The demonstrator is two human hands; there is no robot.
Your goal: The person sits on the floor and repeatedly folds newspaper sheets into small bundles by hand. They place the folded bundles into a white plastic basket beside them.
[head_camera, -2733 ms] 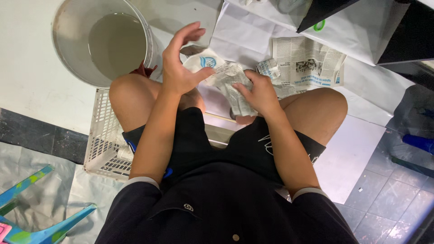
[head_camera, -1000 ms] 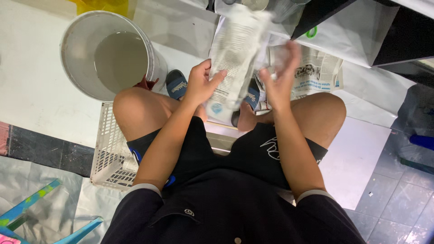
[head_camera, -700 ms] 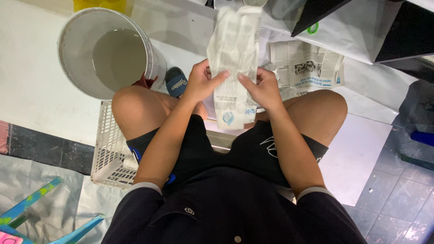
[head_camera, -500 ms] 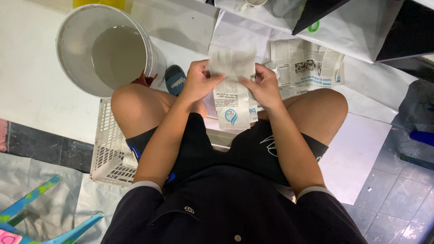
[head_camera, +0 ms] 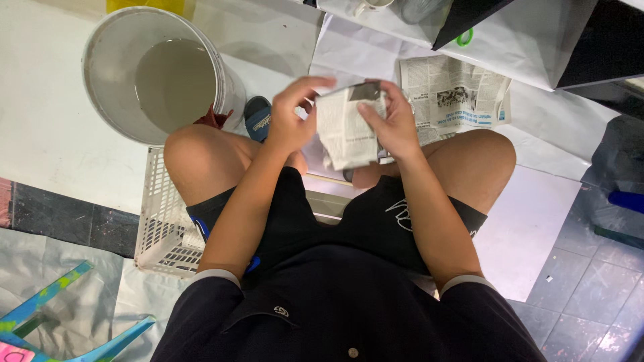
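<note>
I sit with my knees apart and hold a folded piece of newspaper [head_camera: 345,127] above my lap. My right hand [head_camera: 392,124] grips its right side, thumb laid across the front. Just left of the paper, my left hand [head_camera: 295,114] hovers with curled fingers, its fingertips at the paper's top left edge; whether it grips is unclear. The paper hangs in a narrow folded strip between both hands.
A large white bucket [head_camera: 100,74] with murky water stands at the upper left. A white plastic basket [head_camera: 161,228] lies under my left leg. More newspaper [head_camera: 456,94] and white sheets [head_camera: 530,221] cover the floor. A blue sandal [head_camera: 257,117] is by my knee.
The long newspaper sheet that I held stretched out has been folded down into a shorter, narrower piece. My left hand has lifted off toward its top left edge.
</note>
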